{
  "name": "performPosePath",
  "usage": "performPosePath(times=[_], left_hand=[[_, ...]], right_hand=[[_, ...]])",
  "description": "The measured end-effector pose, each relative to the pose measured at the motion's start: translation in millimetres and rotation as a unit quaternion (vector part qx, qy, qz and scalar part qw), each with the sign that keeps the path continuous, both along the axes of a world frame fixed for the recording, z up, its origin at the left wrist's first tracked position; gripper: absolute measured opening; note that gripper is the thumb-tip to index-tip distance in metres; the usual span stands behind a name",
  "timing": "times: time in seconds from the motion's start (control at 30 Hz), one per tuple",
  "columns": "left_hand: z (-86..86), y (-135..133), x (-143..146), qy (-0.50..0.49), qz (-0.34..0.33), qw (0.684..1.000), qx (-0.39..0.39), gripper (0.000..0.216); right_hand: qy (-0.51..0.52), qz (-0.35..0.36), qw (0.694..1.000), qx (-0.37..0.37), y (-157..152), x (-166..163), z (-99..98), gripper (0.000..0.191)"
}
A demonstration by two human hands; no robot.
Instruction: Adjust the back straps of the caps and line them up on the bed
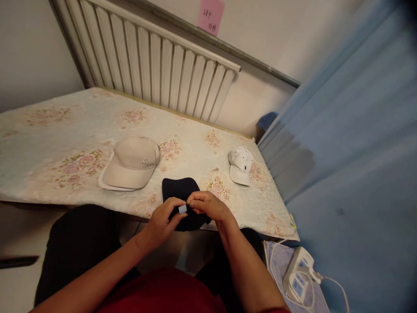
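A black cap (179,188) is at the near edge of the bed, its brim pointing away from me. Both of my hands are closed at its back. Between the thumb and fingers of my left hand (163,219) is a small pale grey piece (183,209), perhaps a label or part of the strap. My right hand (208,204) pinches the cap just beside it; the exact part is hidden by the fingers. Left of the black cap lies a beige cap (133,163) with a paler brim under it. Farther right rests a small white cap (241,164).
The caps are on a floral bed cover (185,130). A white radiator (156,65) stands along the wall behind it. At right hangs a blue curtain (352,152). A white power strip (298,276) with cords sits low at the right, beside the bed's corner.
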State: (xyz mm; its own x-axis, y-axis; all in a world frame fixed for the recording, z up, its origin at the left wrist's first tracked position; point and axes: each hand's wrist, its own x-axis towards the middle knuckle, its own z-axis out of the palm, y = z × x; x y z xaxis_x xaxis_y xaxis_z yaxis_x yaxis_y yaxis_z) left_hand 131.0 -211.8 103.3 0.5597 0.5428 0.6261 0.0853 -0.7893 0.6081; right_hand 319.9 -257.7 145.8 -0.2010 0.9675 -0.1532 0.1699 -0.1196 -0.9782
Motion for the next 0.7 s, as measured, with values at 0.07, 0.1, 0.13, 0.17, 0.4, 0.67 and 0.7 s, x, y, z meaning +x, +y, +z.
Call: performPosePath(times=[0.07,0.1,0.13,0.17,0.4,0.67,0.7], left_hand=[[-0.1,1,1,-0.003,-0.006,1.000,-0.001,0.015],[-0.3,1,1,-0.005,-0.009,1.000,-0.001,0.015],[-0.5,1,2,-0.007,-0.011,1.000,-0.001,0.015],[-0.7,1,2,-0.010,-0.012,1.000,-0.001,0.015],[-1.4,0,4,-0.022,-0.010,1.000,-0.011,0.013],[2.6,1,3,-0.015,0.012,0.998,-0.065,0.013],[2.2,1,3,-0.013,0.016,0.997,-0.070,0.013]], right_hand=[[-0.002,0.004,1.000,0.005,0,-1,1.2,0.019],[-0.002,0.005,1.000,0.007,0,-2,1.5,0.018],[-0.001,0.005,1.000,0.008,-1,-3,1.7,0.018],[0.003,0.004,1.000,0.007,-1,-3,1.7,0.018],[0.056,-0.020,0.998,-0.024,-1,-10,-2.0,0.014],[0.109,-0.061,0.992,-0.009,-2,-19,-10.9,0.011],[0.102,-0.064,0.993,-0.003,-2,-18,-11.3,0.011]])
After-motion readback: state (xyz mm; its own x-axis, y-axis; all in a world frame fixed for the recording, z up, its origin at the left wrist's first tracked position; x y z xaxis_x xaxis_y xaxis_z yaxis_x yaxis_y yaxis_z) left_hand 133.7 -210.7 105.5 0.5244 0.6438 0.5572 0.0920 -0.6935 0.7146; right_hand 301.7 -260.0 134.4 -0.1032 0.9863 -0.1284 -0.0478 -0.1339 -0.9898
